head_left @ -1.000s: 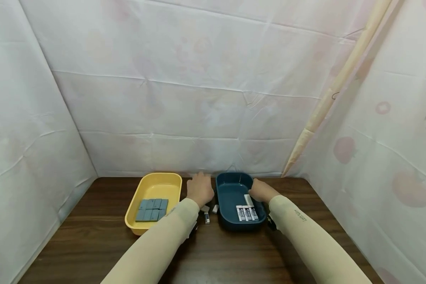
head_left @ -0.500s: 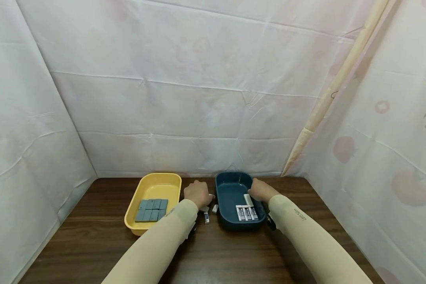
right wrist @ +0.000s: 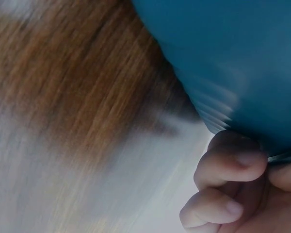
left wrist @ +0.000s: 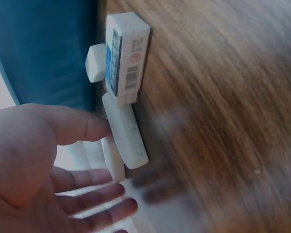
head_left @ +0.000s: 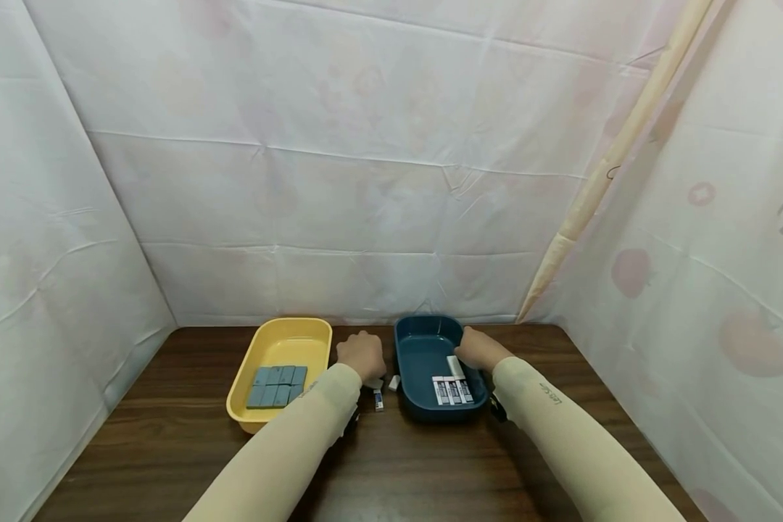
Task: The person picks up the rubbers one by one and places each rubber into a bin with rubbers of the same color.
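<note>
My left hand [head_left: 362, 355] is between the two trays, beside a small group of erasers on the table. In the left wrist view, its thumb and forefinger pinch a white eraser [left wrist: 113, 162], while the other fingers are spread. Against that one lies a bare white eraser [left wrist: 127, 133], followed by an eraser in a printed sleeve [left wrist: 127, 58] and a smaller white piece [left wrist: 95, 63]. My right hand [head_left: 483, 349] grips the right rim of the dark blue tray [head_left: 424, 355], fingers curled at its outer wall. Inside sit three sleeved erasers [head_left: 452, 391] and one plain white eraser [head_left: 454, 367].
To the left stands a yellow tray [head_left: 300, 351] with several grey-blue blocks [head_left: 277, 386] in two rows. The dark wooden table [head_left: 417, 464] ends at a white cloth wall [head_left: 365, 181] behind the trays. A wrapped pole [head_left: 568, 235] leans at the back right.
My left hand has drawn back slightly toward me and left. The white piece seen by its thumb half a second ago no longer shows there. My right hand stays at the rim.
</note>
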Tool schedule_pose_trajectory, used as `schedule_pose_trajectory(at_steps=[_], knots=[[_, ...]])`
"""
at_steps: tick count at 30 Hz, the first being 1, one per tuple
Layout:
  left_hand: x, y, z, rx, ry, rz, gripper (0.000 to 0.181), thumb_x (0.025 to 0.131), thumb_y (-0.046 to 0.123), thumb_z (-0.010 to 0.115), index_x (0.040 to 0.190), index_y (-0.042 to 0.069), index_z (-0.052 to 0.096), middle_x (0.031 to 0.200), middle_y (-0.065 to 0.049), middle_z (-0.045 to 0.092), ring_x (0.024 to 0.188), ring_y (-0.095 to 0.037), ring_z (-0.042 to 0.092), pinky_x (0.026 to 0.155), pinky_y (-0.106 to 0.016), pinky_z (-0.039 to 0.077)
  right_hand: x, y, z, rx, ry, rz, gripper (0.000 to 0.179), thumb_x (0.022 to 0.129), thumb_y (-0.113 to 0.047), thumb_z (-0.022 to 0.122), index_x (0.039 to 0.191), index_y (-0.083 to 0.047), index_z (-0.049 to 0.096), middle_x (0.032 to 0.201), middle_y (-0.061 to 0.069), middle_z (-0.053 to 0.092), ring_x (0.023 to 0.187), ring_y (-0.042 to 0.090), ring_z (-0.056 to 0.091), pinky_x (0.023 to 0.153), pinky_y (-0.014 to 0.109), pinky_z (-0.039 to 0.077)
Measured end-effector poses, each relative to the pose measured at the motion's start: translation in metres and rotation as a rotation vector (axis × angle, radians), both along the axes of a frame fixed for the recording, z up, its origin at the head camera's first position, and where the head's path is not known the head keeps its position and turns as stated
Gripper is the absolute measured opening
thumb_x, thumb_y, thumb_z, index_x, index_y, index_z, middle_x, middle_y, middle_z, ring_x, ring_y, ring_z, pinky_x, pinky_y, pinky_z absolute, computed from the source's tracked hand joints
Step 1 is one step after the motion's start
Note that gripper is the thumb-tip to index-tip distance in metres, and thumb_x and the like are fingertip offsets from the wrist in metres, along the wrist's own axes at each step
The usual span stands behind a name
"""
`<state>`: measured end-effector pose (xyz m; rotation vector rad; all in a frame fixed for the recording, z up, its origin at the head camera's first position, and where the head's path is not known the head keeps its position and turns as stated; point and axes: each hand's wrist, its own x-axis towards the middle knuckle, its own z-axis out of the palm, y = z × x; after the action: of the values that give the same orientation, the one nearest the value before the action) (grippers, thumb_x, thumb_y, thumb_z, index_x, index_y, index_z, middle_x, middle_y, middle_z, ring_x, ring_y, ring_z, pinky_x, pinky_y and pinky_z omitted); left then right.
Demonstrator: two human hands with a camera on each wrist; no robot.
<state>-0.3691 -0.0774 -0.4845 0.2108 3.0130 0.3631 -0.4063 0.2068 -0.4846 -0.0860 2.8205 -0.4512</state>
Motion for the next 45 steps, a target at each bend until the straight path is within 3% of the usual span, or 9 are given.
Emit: schedule_pose_trajectory(at_steps=[6, 10, 14, 18, 22, 30, 33, 37, 45], knots=[[-0.004, -0.003, 0.001, 0.033, -0.011, -0.039, 0.005, 0.098, 0.013, 0.083, 0.093, 0.011, 0.081, 0.103, -0.010, 0.075, 0.082, -0.025, 0.065, 0.082, -0.051, 0.062, 0.000, 0.000, 0.001, 0.000, 0.004, -0.004, 0.071, 0.114, -0.022, 0.057, 0.169, 0.017, 0.032, 0.173, 0.037, 0.044, 0.156, 0.048, 0.054, 0.127, 0.061, 0.048], [-0.002, -0.005, 0.005, 0.065, 0.011, -0.044, 0.030, 0.098, 0.005, 0.079, 0.072, 0.015, 0.068, 0.069, -0.001, 0.062, 0.066, -0.020, 0.056, 0.073, -0.046, 0.056, -0.001, 0.001, 0.000, -0.006, 0.004, 0.001, 0.072, 0.115, -0.022, 0.057, 0.169, 0.018, 0.031, 0.174, 0.038, 0.043, 0.157, 0.049, 0.053, 0.127, 0.062, 0.047], [-0.002, -0.010, 0.007, 0.085, 0.084, -0.051, 0.047, 0.099, 0.008, 0.077, 0.062, 0.019, 0.050, 0.060, 0.003, 0.044, 0.059, -0.017, 0.044, 0.062, -0.040, 0.043, 0.000, 0.001, -0.001, -0.017, 0.002, 0.007, 0.072, 0.114, -0.021, 0.056, 0.169, 0.018, 0.031, 0.173, 0.038, 0.043, 0.157, 0.048, 0.054, 0.127, 0.062, 0.048], [-0.003, -0.013, 0.016, 0.093, 0.184, -0.038, 0.035, 0.097, 0.017, 0.083, 0.070, 0.017, 0.061, 0.069, 0.001, 0.060, 0.063, -0.018, 0.054, 0.060, -0.040, 0.047, 0.001, 0.001, 0.000, -0.016, 0.011, 0.010, 0.071, 0.114, -0.021, 0.056, 0.168, 0.018, 0.033, 0.172, 0.037, 0.046, 0.155, 0.047, 0.056, 0.127, 0.061, 0.048], [-0.002, -0.011, 0.029, 0.112, 0.256, -0.022, 0.018, 0.096, 0.022, 0.087, 0.084, 0.012, 0.076, 0.086, -0.004, 0.075, 0.075, -0.021, 0.066, 0.071, -0.044, 0.059, 0.001, 0.001, 0.001, -0.006, 0.018, 0.014, 0.071, 0.114, -0.021, 0.056, 0.168, 0.019, 0.033, 0.171, 0.038, 0.046, 0.155, 0.047, 0.056, 0.127, 0.061, 0.047], [0.006, 0.004, 0.043, 0.181, 0.343, -0.070, 0.016, 0.099, 0.023, 0.086, 0.091, 0.009, 0.081, 0.091, -0.006, 0.077, 0.079, -0.023, 0.070, 0.074, -0.043, 0.063, 0.003, -0.002, 0.001, 0.000, 0.006, -0.001, 0.072, 0.114, -0.021, 0.056, 0.168, 0.019, 0.032, 0.172, 0.038, 0.044, 0.157, 0.048, 0.054, 0.128, 0.061, 0.047], [0.010, 0.016, 0.042, 0.176, 0.369, -0.119, 0.021, 0.100, 0.027, 0.087, 0.105, 0.007, 0.084, 0.103, -0.007, 0.079, 0.089, -0.023, 0.072, 0.078, -0.041, 0.065, 0.003, -0.002, 0.002, -0.010, -0.007, -0.005, 0.071, 0.114, -0.021, 0.056, 0.169, 0.018, 0.032, 0.173, 0.037, 0.043, 0.158, 0.048, 0.053, 0.128, 0.062, 0.047], [0.013, 0.035, 0.038, 0.142, 0.361, -0.190, 0.033, 0.101, 0.035, 0.088, 0.119, 0.008, 0.085, 0.114, -0.007, 0.077, 0.103, -0.024, 0.071, 0.090, -0.043, 0.064, 0.002, -0.002, 0.003, -0.017, -0.014, -0.015, 0.071, 0.115, -0.021, 0.056, 0.169, 0.017, 0.032, 0.173, 0.037, 0.044, 0.157, 0.048, 0.053, 0.128, 0.062, 0.047], [0.012, 0.063, 0.026, -0.005, 0.277, -0.279, 0.028, 0.100, 0.035, 0.088, 0.117, 0.012, 0.086, 0.116, -0.004, 0.081, 0.110, -0.025, 0.072, 0.102, -0.046, 0.061, 0.001, -0.002, 0.003, -0.014, -0.002, -0.014, 0.070, 0.113, -0.021, 0.058, 0.166, 0.018, 0.036, 0.168, 0.037, 0.050, 0.151, 0.045, 0.061, 0.124, 0.060, 0.052]])
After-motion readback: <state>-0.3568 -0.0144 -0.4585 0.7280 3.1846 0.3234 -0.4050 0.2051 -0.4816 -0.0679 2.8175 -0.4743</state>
